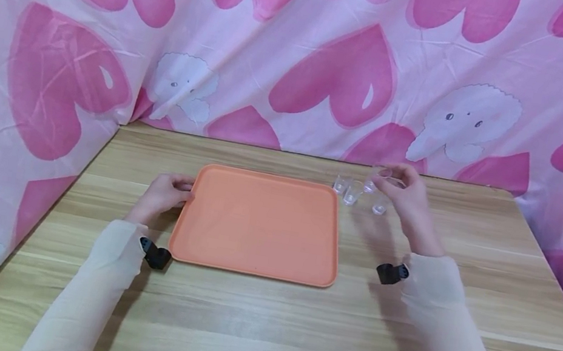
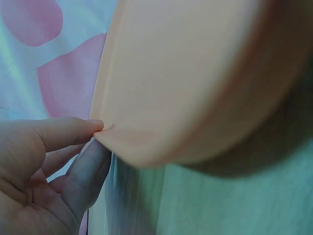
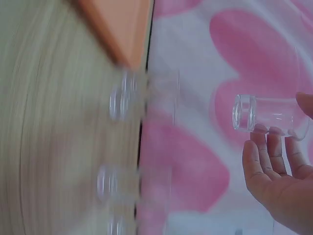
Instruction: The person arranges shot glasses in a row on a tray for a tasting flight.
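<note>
An orange rectangular tray point(image 1: 257, 224) lies on the wooden table. My left hand point(image 1: 162, 196) is at its left side, and in the left wrist view thumb and fingertip pinch the tray's rim point(image 2: 139, 149). To the right of the tray, my right hand point(image 1: 405, 195) grips a small clear shot glass point(image 3: 271, 115) between thumb and fingers. The right wrist view shows it raised above the others, base toward the table. Three more shot glasses stand close together near the tray's far right corner, among them a left one point(image 1: 341, 184) and a middle one point(image 1: 352, 193).
The wood-grain table point(image 1: 257, 331) runs back to a pink curtain point(image 1: 256, 55) with hearts and white cartoon animals, which also hangs along both sides. A small black camera sits on each wrist, one of them on the right sleeve point(image 1: 435, 286).
</note>
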Available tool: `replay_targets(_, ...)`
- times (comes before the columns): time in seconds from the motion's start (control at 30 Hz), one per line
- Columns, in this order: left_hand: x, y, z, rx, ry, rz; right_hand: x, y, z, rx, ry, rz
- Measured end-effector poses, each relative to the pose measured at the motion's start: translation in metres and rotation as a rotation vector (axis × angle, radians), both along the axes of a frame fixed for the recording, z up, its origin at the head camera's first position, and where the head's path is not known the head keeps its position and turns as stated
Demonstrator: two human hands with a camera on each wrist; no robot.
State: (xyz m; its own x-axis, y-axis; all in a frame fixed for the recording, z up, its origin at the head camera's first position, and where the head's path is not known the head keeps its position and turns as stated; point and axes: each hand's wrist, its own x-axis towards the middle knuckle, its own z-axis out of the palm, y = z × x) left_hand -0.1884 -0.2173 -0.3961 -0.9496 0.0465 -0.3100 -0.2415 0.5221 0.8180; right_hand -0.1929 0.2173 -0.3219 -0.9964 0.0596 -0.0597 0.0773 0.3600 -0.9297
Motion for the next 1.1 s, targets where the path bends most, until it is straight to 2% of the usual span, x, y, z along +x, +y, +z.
replay_targets(0.27,0.001,-0.001,0.001,0.024,-0.025,-0.015,-0.008,-0.068,-0.013,-0.103,-0.002,0.137)
replay_targets(0.6,0.002,-0.003,0.002,0.068,-0.014,-0.021,-0.010,-0.151,-0.031,-0.177,-0.084,0.249)
replay_targets(0.9,0.001,-0.007,-0.002,0.130,-0.035,-0.005,-0.001,-0.201,-0.040,-0.257,-0.157,0.313)
replay_targets(1.1,0.001,-0.005,0.000,0.093,-0.057,0.001,0.004,-0.223,-0.046,-0.208,-0.163,0.365)
